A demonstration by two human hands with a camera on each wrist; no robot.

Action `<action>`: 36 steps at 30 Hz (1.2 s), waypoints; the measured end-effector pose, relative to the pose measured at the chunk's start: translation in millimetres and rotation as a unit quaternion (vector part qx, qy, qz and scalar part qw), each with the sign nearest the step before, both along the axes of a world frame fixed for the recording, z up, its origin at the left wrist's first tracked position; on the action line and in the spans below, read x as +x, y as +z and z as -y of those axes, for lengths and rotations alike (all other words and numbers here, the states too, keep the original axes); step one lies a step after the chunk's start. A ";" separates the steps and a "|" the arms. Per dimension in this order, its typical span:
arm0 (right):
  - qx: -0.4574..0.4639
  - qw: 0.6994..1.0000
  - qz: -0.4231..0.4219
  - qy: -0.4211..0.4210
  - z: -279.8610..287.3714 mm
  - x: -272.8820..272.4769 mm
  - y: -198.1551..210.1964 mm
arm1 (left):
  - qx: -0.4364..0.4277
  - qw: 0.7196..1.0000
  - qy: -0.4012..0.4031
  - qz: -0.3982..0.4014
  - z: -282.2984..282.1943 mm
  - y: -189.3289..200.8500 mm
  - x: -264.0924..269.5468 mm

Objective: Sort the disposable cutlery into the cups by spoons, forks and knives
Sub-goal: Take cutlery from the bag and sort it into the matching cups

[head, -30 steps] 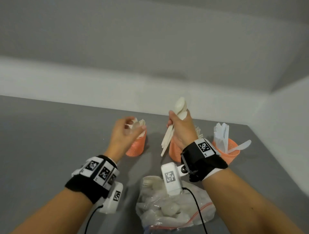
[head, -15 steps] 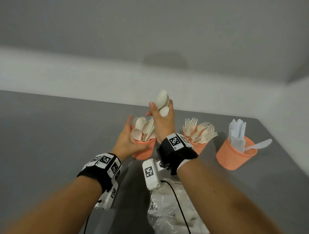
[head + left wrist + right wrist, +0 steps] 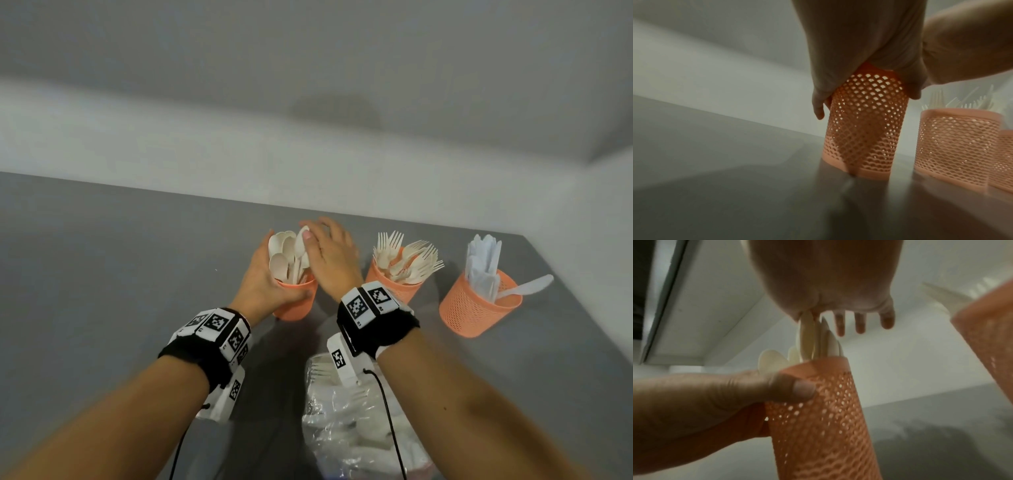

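Left hand [image 3: 263, 284] grips the spoon cup [image 3: 295, 301] — likely steadying it — while right hand [image 3: 330, 257], fingers spread and relaxed, rests on the spoons [image 3: 287, 257] to settle them.

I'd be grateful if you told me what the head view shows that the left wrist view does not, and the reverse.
Only the head view shows the knife cup, the plastic bag and the right hand over the spoons. Only the left wrist view shows the spoon cup base on the table. Both show the left hand holding that cup beside the fork cup.
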State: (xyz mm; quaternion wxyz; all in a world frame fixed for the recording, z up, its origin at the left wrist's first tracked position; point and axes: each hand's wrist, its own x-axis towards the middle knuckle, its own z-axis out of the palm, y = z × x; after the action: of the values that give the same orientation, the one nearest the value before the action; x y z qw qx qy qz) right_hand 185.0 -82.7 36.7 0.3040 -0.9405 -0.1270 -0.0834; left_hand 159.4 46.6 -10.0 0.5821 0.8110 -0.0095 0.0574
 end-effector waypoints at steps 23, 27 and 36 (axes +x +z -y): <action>-0.151 0.927 -0.314 0.139 117.4 -145.3 37.6 | 0.479 0.827 -0.287 -0.066 86.4 22.3 -143.6; -0.207 0.936 -0.269 0.097 125.9 -153.9 1.1 | 0.473 0.861 -0.182 -0.045 89.4 11.3 -134.2; -0.200 0.952 -0.193 0.131 131.0 -153.5 -18.1 | 0.190 0.977 -0.078 -0.052 80.0 3.3 -114.5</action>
State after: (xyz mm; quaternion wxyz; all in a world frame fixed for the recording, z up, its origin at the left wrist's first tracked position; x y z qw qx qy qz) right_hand 31.5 -213.7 18.6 0.1369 -0.9551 -0.2024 0.1673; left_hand 44.9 -33.4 -6.7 0.4202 0.9052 -0.0535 -0.0335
